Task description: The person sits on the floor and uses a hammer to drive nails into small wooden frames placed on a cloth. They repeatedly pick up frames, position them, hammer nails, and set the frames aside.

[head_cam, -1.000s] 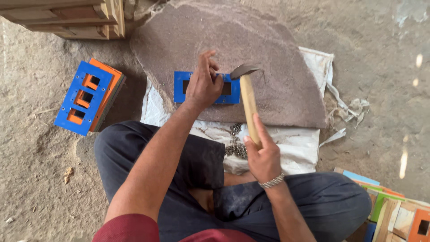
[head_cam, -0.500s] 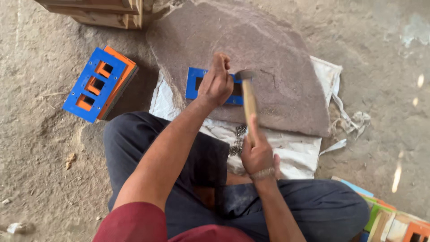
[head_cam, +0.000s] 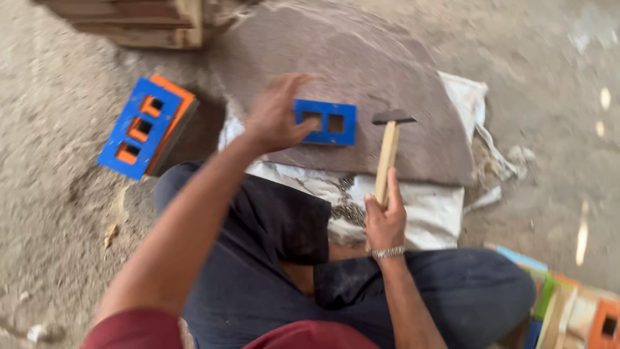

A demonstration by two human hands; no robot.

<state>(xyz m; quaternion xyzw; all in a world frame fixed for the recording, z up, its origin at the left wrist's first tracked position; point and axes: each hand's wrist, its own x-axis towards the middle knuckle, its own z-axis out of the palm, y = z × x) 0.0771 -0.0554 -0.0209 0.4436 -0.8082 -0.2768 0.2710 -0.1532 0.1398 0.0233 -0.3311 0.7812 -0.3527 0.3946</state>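
Head view: person sits cross-legged on the ground, working at a flat stone slab (head_cam: 387, 71).
Blue block (head_cam: 325, 121): lies flat on the slab, two square holes up.
Left hand (head_cam: 276, 116): blurred, fingers spread, at the block's left edge; contact cannot be told.
Right hand (head_cam: 383, 220): fingers wrapped tight round the wooden handle of a hammer (head_cam: 389, 150), head just right of the block.
Advice: steady the block firmly, keep fingers off the strike line, land blows square.
Left of slab: stacked blue and orange blocks (head_cam: 143, 126).

Blue block (head_cam: 325, 121), pale wooden hammer handle (head_cam: 387, 161)
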